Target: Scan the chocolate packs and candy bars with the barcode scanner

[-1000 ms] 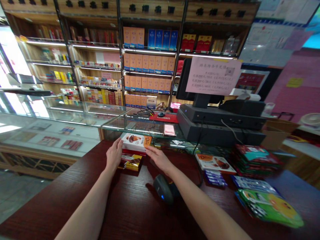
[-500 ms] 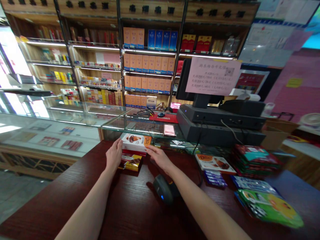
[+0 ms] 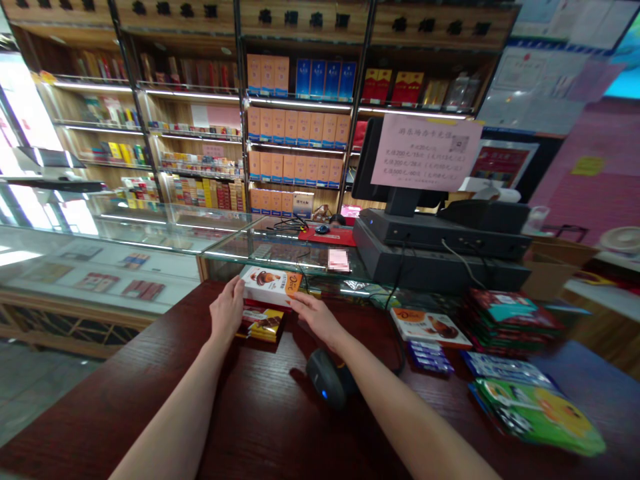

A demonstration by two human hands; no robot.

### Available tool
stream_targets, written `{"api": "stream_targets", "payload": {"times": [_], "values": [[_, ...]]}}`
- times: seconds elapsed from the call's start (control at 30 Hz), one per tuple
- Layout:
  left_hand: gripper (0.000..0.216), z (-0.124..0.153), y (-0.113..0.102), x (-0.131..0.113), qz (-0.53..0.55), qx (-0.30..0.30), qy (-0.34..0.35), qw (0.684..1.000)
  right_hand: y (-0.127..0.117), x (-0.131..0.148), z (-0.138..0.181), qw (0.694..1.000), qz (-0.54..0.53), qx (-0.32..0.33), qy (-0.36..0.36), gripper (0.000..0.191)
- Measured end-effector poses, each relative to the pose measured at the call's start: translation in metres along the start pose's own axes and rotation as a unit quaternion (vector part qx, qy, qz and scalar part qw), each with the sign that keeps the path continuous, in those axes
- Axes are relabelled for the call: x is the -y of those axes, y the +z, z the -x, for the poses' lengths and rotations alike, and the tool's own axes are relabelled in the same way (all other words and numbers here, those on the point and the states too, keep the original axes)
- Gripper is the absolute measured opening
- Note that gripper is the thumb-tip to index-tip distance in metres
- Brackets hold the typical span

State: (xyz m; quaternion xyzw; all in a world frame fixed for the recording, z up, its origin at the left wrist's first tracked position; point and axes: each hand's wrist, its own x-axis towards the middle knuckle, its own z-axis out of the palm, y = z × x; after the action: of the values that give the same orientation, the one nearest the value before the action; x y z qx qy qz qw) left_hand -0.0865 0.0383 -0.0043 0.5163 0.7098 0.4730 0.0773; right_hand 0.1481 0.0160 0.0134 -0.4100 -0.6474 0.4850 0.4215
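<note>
I can see the left hand (image 3: 227, 311) and right hand (image 3: 319, 319) pinching the white box (image 3: 267, 283) between them, behind yellow packets (image 3: 268, 324) at the worktop's (image 3: 250, 413) far side, seemingly positioned but not yet released.

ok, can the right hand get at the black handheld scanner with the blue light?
Probably, if freed: the right hand is on the white and orange cardboard box, but the scanner lies close by, its head uncovered; the right forearm partly hides the rest.
</note>
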Motion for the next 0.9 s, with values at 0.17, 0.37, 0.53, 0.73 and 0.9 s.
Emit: {"api": "stream_targets", "payload": {"times": [0.17, 0.37, 0.53, 0.73, 0.9], "values": [[0.053, 0.0010, -0.0013, -0.0021, -0.009, 0.010, -0.001, 1.000, -0.0009, -0.0021, -0.0023, 1.000, 0.002, -0.007, 0.006, 0.046], [0.051, 0.0004, 0.0001, -0.0007, -0.013, 0.004, 0.000, 1.000, 0.0003, -0.0045, -0.0020, 1.000, -0.008, -0.002, 0.002, 0.050], [0.052, 0.0000, 0.0005, 0.0004, -0.009, 0.006, -0.007, 1.000, -0.0004, -0.0040, -0.0027, 1.000, 0.001, -0.011, 0.009, 0.049], [0.052, 0.0000, 0.0013, 0.0016, -0.006, 0.001, -0.003, 1.000, -0.0015, -0.0018, -0.0006, 1.000, 0.001, -0.011, 0.006, 0.049], [0.052, 0.0003, -0.0006, 0.0010, -0.028, -0.019, 0.011, 0.999, -0.0039, -0.0025, 0.0004, 1.000, -0.006, -0.008, -0.001, 0.051]]}}
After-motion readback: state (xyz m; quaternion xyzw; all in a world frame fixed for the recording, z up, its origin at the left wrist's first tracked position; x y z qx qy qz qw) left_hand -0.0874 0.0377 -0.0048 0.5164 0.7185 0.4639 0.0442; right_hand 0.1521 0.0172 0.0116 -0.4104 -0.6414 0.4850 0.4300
